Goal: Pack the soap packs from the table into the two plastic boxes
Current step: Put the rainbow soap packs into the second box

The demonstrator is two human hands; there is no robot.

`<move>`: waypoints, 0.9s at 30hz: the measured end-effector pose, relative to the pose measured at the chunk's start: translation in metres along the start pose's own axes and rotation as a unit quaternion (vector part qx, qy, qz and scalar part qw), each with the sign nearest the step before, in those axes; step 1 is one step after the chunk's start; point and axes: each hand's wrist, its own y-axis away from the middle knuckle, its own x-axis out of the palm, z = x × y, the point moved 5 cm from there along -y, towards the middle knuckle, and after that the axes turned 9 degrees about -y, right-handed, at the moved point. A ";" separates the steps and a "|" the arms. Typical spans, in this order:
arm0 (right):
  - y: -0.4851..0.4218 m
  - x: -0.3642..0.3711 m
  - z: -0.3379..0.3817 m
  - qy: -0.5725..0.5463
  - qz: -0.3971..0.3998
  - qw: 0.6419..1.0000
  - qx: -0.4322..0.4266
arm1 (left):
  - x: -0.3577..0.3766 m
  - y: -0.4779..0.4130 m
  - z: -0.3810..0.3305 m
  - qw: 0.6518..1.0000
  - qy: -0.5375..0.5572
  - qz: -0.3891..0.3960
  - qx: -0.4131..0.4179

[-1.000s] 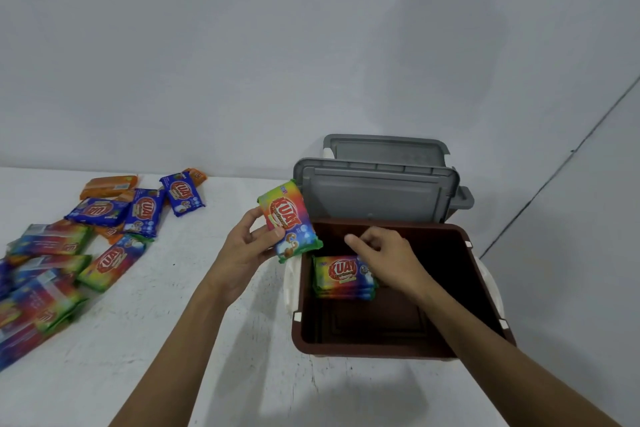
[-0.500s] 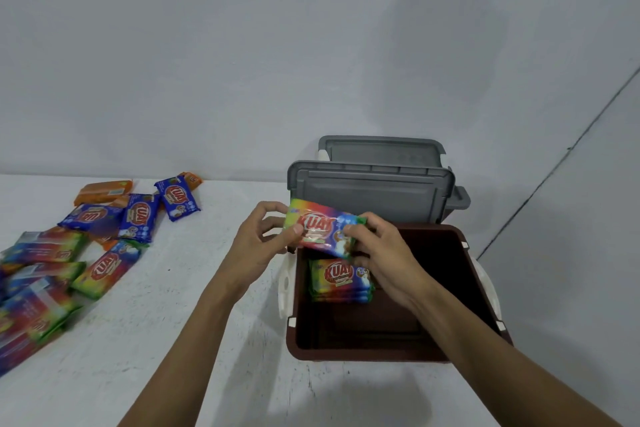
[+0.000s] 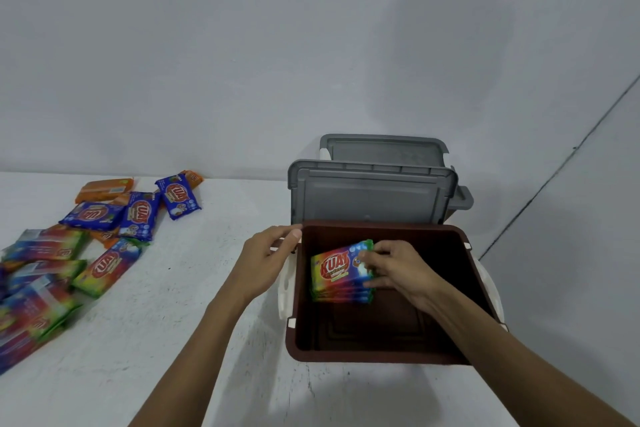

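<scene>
A brown plastic box (image 3: 381, 357) stands open on the table, its grey lid (image 3: 372, 198) tipped up behind it. Inside, at the back left, lies a small stack of rainbow soap packs (image 3: 341, 293). My right hand (image 3: 398, 269) reaches into the box and holds the top rainbow soap pack (image 3: 336, 265) by its right end, laying it on the stack. My left hand (image 3: 268, 258) is empty, fingers apart, touching the box's back left rim. A second grey lid (image 3: 382, 147) shows behind the first; its box is hidden.
Many loose soap packs lie at the left of the white table: blue ones (image 3: 138, 213), orange ones (image 3: 104, 187) and rainbow ones (image 3: 107, 265). A grey wall rises behind the table, with a corner line at the right.
The rainbow pack passed from my left hand to my right hand and went down into the box onto the stack. My left hand let go and moved to the box rim.
</scene>
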 end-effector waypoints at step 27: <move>0.005 0.024 0.068 0.464 -0.092 0.871 -0.131 | -0.056 0.034 0.052 1.000 -0.004 -0.004 -0.028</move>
